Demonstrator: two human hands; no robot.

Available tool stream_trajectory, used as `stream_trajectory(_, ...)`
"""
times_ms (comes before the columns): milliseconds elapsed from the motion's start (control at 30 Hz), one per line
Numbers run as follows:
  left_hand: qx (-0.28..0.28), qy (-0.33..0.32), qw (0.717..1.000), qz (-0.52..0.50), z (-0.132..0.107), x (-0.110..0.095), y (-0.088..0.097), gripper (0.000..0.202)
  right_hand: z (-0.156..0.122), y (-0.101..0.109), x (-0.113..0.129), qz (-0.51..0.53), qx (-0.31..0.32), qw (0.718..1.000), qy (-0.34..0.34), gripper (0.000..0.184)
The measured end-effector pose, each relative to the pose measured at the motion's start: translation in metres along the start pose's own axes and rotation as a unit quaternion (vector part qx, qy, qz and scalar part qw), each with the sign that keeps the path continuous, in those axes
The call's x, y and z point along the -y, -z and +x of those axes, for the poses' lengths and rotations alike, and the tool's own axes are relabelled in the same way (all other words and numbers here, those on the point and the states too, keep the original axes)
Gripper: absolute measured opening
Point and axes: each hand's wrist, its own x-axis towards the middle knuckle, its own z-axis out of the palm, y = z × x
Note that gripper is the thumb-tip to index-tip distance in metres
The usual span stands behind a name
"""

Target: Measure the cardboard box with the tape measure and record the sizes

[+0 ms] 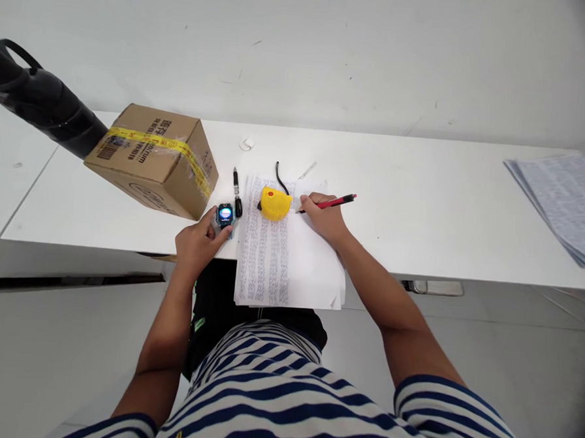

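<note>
My left hand (197, 243) is at the desk's front edge, thumb and fingers closed around a smartwatch (225, 213) with a lit screen. In my right hand (325, 215) is a red and black pen (336, 202), its tip at the paper. Under that hand lies a stack of paper (314, 266), its left part covered with handwriting and its right part blank; the lower end overhangs the desk edge. A yellow tape measure (275, 205) with a black wrist strap rests on the sheets. Between watch and paper lies a black and clear pen (236, 183).
A cardboard box (153, 159) with yellow tape stands at the left, with a dark bottle (53, 105) behind it. A small white round object (246, 144) lies near the wall. More written sheets (558, 200) sit at the far right of the white desk (444, 214).
</note>
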Motion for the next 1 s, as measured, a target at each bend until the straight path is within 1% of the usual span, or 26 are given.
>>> stream_trajectory(67,-0.003,-0.004,1.000,0.003,-0.001,0.001,-0.001,0.065,0.000,-0.001,-0.001,-0.014,-0.010,1.000,0.003,0.037)
stream_trajectory(167,-0.001,-0.012,1.000,0.002,-0.002,0.002,-0.002,0.066,-0.001,-0.003,-0.002,-0.058,-0.004,0.998,0.010,0.036)
stream_trajectory(200,0.000,-0.012,1.000,0.000,-0.002,0.003,-0.002,0.067,-0.003,-0.004,-0.003,-0.083,-0.018,0.996,0.018,0.037)
stream_trajectory(267,-0.008,-0.011,1.000,-0.012,-0.005,0.005,-0.003,0.070,-0.006,-0.003,-0.005,-0.168,-0.057,0.982,0.066,0.039)
stream_trajectory(300,-0.018,-0.017,0.999,-0.026,-0.008,0.006,-0.003,0.070,-0.008,0.000,-0.007,-0.213,-0.072,0.969,0.098,0.038)
stream_trajectory(333,-0.029,-0.027,0.998,-0.048,-0.012,0.008,-0.003,0.068,-0.010,0.003,-0.008,-0.258,-0.074,0.955,0.129,0.036)
stream_trajectory(367,-0.041,-0.042,0.995,-0.076,-0.017,0.010,-0.002,0.065,-0.011,0.006,-0.008,-0.302,-0.065,0.939,0.153,0.033)
stream_trajectory(433,-0.070,-0.068,0.984,-0.146,-0.030,0.014,0.000,0.058,-0.012,0.013,-0.006,-0.380,-0.038,0.908,0.171,0.035)
stream_trajectory(500,-0.106,-0.060,0.971,-0.206,-0.045,0.019,0.004,0.053,-0.013,0.013,0.001,-0.429,-0.017,0.883,0.187,0.041)
stream_trajectory(567,-0.154,-0.024,0.959,-0.238,-0.060,0.025,0.011,0.050,-0.016,0.005,0.010,-0.423,0.020,0.877,0.229,0.044)
stream_trajectory(633,-0.201,0.010,0.948,-0.247,-0.072,0.032,0.019,0.047,-0.018,-0.011,0.019,-0.402,0.073,0.873,0.265,0.051)
stream_trajectory(700,-0.234,0.020,0.941,-0.243,-0.080,0.039,0.030,0.045,-0.019,-0.028,0.027,-0.412,0.111,0.863,0.269,0.060)
stream_trajectory(733,-0.242,0.014,0.941,-0.237,-0.082,0.042,0.037,0.044,-0.019,-0.035,0.031,-0.418,0.116,0.861,0.265,0.059)
stream_trajectory(767,-0.244,0.002,0.942,-0.229,-0.082,0.045,0.046,0.043,-0.018,-0.040,0.037,-0.414,0.113,0.864,0.264,0.056)
stream_trajectory(833,-0.241,-0.027,0.947,-0.210,-0.078,0.046,0.067,0.040,-0.014,-0.045,0.057,-0.359,0.103,0.883,0.283,0.050)
stream_trajectory(900,-0.227,-0.052,0.953,-0.195,-0.064,0.042,0.094,0.040,-0.010,-0.046,0.090,-0.260,0.104,0.903,0.326,0.046)
stream_trajectory(933,-0.215,-0.062,0.956,-0.191,-0.053,0.039,0.109,0.042,-0.008,-0.048,0.110,-0.206,0.116,0.907,0.348,0.044)
stream_trajectory(1000,-0.172,-0.068,0.960,-0.212,-0.024,0.030,0.139,0.044,-0.002,-0.056,0.153,-0.107,0.136,0.909,0.380,0.044)
